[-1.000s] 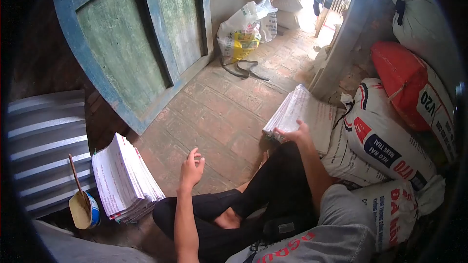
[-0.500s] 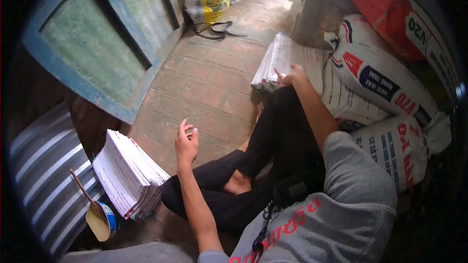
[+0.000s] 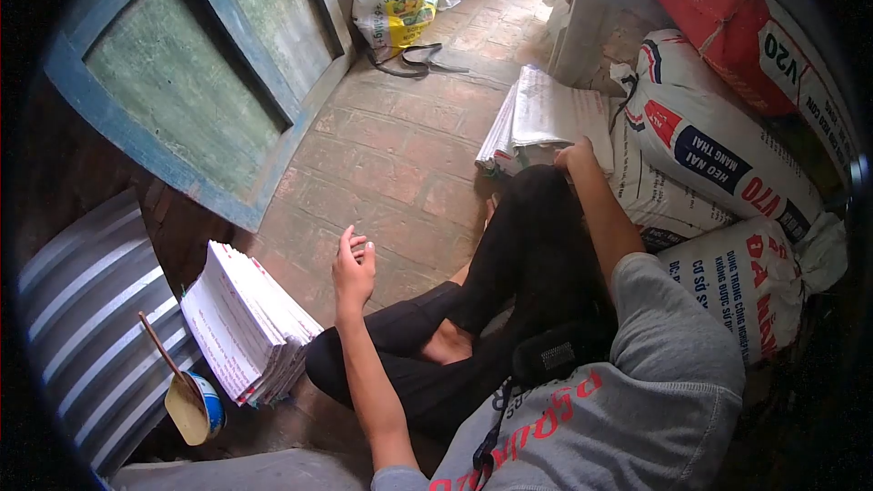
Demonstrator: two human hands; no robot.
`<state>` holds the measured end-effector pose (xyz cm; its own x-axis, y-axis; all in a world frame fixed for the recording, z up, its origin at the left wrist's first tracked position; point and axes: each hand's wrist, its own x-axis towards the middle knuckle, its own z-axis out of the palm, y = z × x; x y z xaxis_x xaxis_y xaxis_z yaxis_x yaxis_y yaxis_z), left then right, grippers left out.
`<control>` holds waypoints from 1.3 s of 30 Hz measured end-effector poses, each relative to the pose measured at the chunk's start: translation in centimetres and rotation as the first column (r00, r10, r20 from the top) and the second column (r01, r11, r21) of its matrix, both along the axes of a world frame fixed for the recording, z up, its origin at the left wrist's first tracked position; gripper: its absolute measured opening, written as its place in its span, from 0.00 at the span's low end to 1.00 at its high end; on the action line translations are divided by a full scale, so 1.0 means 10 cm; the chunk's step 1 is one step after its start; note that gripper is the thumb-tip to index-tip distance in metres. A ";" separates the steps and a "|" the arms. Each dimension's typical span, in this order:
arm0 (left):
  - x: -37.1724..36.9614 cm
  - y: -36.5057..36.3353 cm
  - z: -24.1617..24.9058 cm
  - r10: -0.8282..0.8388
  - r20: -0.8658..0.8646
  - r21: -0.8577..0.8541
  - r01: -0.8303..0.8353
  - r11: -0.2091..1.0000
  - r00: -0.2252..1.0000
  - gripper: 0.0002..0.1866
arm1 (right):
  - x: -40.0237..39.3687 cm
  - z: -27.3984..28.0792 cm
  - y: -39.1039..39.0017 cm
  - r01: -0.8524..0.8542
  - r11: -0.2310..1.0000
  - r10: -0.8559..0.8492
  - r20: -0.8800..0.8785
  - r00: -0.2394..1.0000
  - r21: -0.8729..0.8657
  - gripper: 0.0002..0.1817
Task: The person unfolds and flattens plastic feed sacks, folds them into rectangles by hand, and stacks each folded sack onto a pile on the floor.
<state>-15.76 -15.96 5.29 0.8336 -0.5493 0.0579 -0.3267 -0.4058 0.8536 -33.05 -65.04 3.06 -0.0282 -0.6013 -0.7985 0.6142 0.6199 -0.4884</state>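
Over the brick floor my left hand [image 3: 354,265] hovers beside my bent knee, fingers apart and holding nothing. My right hand [image 3: 573,155] is at the near edge of a stack of folded white printed sheets [image 3: 555,109], its fingers closed on the sheet edge. The top sheets of that stack lie folded over. To the left of my knee, another stack of folded printed sheets [image 3: 245,318] stands fanned on the floor.
Filled sacks [image 3: 696,141] are piled at the right, with a red sack [image 3: 718,23] on top. A blue-framed panel [image 3: 264,173] leans at the left. Corrugated metal [image 3: 100,309] and a small tub with a stick [image 3: 195,409] are at lower left. Plastic bags [image 3: 396,9] lie farther back.
My right hand has moved from open above the stack down to its near edge and closed on the sheets. My left hand has barely moved.
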 end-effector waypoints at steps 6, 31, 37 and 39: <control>0.05 -0.03 -0.12 -0.015 0.038 0.018 0.014 1.000 0.999 0.25 | 0.23 0.38 0.29 0.038 0.924 -0.113 -0.177 0.978 -0.379 0.17; 0.15 -0.12 -0.81 0.165 0.401 0.535 -0.376 0.757 0.901 0.47 | 1.48 -0.53 1.86 -0.553 -0.802 -0.115 -0.967 -0.228 0.226 0.55; 0.25 -0.18 -1.08 -0.081 0.207 0.592 -0.059 0.804 0.975 0.37 | 1.34 -0.57 1.89 -0.479 -0.630 -0.463 -0.791 -0.400 0.611 0.60; 0.23 -0.19 -1.10 -0.059 0.238 0.575 -0.092 0.813 0.970 0.28 | 1.31 -0.64 1.94 -0.457 -0.625 -0.465 -0.772 -0.433 0.633 0.64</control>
<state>-13.43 -17.87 -5.71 0.8455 -0.5291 -0.0720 -0.4734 -0.8051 0.3573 -19.98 -45.64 -3.39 0.9073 -0.1119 -0.4054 -0.1699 -0.9793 -0.1098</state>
